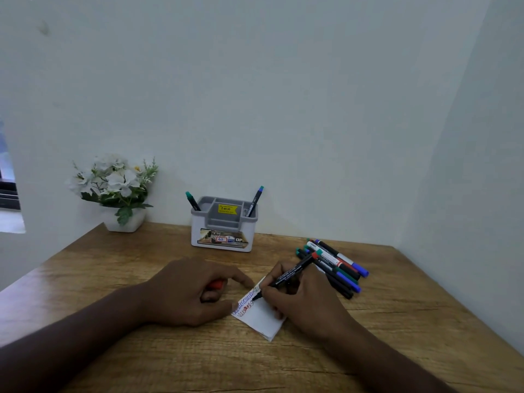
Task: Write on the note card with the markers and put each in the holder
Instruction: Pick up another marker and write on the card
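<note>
A white note card (262,317) lies on the wooden table (397,321), with blue and red scribbles along its upper left edge. My right hand (300,299) grips a black marker with a red end (289,275), its tip touching the card. My left hand (192,290) rests beside the card's left corner and is curled around a red cap (217,285). The grey-and-white holder (222,235) stands at the back with two green-capped markers (254,201) leaning in its outer slots.
A pile of several markers (336,266) with green, blue and red caps lies to the right of my right hand. A white pot of white flowers (117,191) stands at the back left against the wall. Walls close off the back and right sides.
</note>
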{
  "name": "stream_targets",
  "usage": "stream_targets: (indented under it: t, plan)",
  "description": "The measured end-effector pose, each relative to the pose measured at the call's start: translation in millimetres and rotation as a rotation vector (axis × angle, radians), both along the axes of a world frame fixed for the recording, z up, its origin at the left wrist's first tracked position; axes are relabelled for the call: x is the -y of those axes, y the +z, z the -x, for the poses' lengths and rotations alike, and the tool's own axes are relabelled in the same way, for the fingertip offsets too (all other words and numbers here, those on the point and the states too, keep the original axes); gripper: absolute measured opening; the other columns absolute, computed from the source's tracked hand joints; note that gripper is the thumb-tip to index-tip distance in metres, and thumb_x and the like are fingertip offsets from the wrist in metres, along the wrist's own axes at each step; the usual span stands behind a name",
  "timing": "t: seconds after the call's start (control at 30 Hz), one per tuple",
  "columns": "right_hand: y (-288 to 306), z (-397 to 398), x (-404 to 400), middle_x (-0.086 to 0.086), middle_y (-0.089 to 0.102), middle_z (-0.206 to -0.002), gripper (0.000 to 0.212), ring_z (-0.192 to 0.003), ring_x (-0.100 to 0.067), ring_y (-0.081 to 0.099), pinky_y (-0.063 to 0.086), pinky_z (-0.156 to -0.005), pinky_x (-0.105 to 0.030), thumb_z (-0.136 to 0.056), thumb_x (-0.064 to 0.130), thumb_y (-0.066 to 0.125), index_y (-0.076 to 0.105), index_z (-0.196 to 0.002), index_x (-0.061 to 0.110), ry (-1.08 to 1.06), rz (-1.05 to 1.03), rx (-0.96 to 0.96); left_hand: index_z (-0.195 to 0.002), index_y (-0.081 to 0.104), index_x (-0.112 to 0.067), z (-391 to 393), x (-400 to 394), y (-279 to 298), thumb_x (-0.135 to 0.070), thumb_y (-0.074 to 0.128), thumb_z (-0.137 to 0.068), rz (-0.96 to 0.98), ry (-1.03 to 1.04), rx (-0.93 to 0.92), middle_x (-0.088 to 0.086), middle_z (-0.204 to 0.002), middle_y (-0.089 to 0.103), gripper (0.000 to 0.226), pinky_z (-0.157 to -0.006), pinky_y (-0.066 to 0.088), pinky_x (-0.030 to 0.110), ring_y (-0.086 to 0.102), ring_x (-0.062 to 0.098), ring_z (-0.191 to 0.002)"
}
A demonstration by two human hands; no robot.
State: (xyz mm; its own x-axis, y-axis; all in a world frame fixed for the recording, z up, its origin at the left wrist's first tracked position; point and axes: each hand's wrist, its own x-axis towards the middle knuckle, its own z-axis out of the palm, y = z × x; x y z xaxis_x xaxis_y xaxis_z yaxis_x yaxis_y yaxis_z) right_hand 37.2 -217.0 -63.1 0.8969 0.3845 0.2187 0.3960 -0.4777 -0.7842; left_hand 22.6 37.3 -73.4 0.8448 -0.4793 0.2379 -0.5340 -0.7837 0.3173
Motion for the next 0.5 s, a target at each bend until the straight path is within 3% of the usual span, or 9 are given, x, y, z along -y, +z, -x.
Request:
stream_targets:
  t: [0.23, 0.5]
  plan:
    - [-0.7, -0.2, -1.3, 0.003, 0.08, -0.082, 0.004, -0.068, -0.008, 0.075, 0.063, -0.067, -0.024, -0.093, 0.021, 0.075, 0.077, -0.09, 0.022, -0.019, -0.017, -0.039, -0.133, 0.053, -0.062, -1.3, -1.4, -2.4, -0.057, 0.062, -0.094, -0.002, 0.001, 0.001, -0.014, -0.067, 0.058, 0.04, -0.06, 0.04, 0.028, 0.057, 0.005, -0.066]
    - [-1.6, -1.5, 0.0, 0.0, 0.08, -0.081, 0.002, -0.071, -0.012, 0.077, 0.064, -0.069, -0.025, -0.094, 0.02, 0.074, 0.076, -0.092, 0.02, -0.046, -0.041, -0.067, -0.133, 0.054, -0.061, -2.0, -2.1, -2.5, -0.059, 0.06, -0.095, -0.006, -0.005, 0.013, -0.013, -0.069, 0.059, 0.038, -0.059, 0.037, 0.027, 0.057, 0.006, -0.067]
